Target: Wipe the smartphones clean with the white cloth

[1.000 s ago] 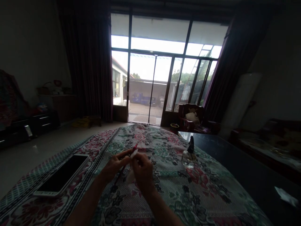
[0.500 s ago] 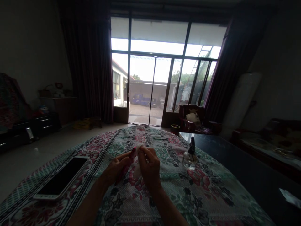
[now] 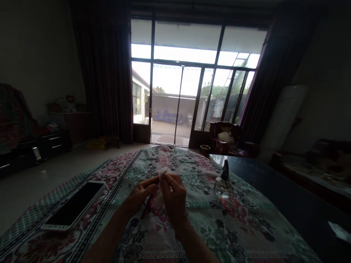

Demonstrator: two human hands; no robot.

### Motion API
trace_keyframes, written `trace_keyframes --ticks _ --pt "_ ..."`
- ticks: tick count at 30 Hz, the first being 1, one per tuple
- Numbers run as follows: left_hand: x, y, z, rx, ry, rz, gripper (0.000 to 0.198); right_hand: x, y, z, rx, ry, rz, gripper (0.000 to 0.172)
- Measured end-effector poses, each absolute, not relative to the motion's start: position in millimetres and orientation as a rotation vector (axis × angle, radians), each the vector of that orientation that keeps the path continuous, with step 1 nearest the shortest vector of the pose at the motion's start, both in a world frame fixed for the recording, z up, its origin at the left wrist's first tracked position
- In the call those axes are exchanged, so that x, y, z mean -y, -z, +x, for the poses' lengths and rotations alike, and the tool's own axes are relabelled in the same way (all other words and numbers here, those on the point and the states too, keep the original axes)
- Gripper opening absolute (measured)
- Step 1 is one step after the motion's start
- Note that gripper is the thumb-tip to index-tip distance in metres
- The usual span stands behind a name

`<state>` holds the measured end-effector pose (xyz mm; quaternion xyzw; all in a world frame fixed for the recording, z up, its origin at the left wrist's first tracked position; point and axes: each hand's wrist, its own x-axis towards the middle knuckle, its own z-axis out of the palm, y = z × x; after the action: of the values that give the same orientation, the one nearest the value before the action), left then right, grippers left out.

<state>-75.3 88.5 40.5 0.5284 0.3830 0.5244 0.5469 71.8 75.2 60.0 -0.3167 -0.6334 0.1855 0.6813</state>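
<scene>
Above the flowered cloth, my left hand [image 3: 139, 195] is closed on a slim, dark pink object [image 3: 146, 209]. Its lower end points down towards me, its upper part is covered by fingers and tissue, and its kind is hard to make out. My right hand [image 3: 174, 197] pinches a white tissue [image 3: 163, 171], pressed at the top of the pink object where the fingertips of both hands meet. Part of the tissue hangs below the right fingers. To the right stands a clear spray bottle [image 3: 222, 186] with a black nozzle.
A white phone [image 3: 75, 206] with a dark screen lies at left on the patterned tablecloth [image 3: 192, 233]. On the right is a dark glossy table [image 3: 276, 193] with a white crumpled piece [image 3: 340, 231] near its edge. Glass doors [image 3: 167, 106] stand ahead.
My left fingers have moved up to the tissue, and the pink object's shiny upper end is now covered. The tissue stays in my right hand. The view shifts slightly.
</scene>
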Motion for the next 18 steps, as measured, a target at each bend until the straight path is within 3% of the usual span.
trace_keyframes --ticks 18 --pt "-87 -47 -74 -0.999 -1.285 1.353 0.059 -79 -41 72 1.412 -0.568 -0.787 0.021"
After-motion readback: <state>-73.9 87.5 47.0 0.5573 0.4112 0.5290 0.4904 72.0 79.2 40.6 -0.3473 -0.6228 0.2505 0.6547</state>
